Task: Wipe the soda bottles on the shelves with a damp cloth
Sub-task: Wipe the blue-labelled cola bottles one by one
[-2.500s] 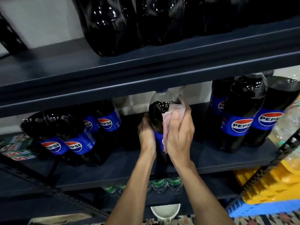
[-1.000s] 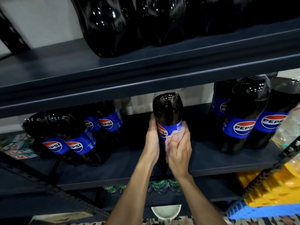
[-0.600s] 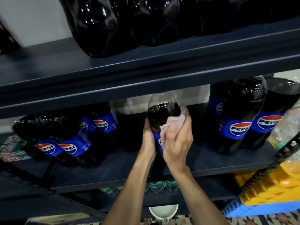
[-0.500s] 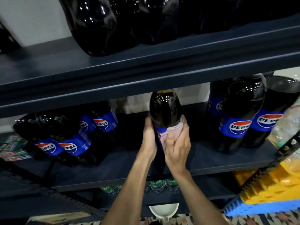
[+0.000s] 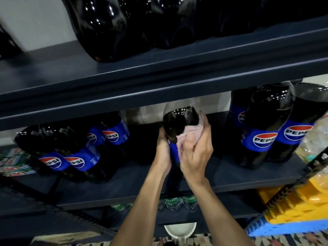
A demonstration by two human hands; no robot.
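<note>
Bottle in hand: I see one dark Pepsi bottle (image 5: 180, 121) in the open gap of the middle shelf (image 5: 221, 176), its clear shoulder just under the front lip of the upper shelf (image 5: 159, 77). The arms hide its base, so I cannot tell whether it rests on the board.
Left hand: the left hand (image 5: 163, 151) grips the bottle's left side at about label height, palm against the plastic and fingers curled round the back, out of my sight.
Right hand: the right hand (image 5: 195, 157) has its fingers curled over the pink cloth (image 5: 188, 134), pressing it onto the bottle's right shoulder, just above the blue label.
Cloth: bunched, with a fold poking out past the knuckles (the edge looks a little blurred on my feed).
Left neighbours: a cluster of Pepsi bottles (image 5: 79, 157) leans at the shelf's left end, well apart from the hands.
Right neighbours: three more large bottles (image 5: 264, 130) stand close together, near the right hand but not touching it.
Top board: big dark bottles (image 5: 110, 27) line the upper shelf.
Below: green-capped bottles (image 5: 177, 203) sit on the lower board; a white bowl (image 5: 180, 229) lies between the forearms; a yellow crate (image 5: 292, 205) sits on a blue crate (image 5: 284, 228) at the right.
</note>
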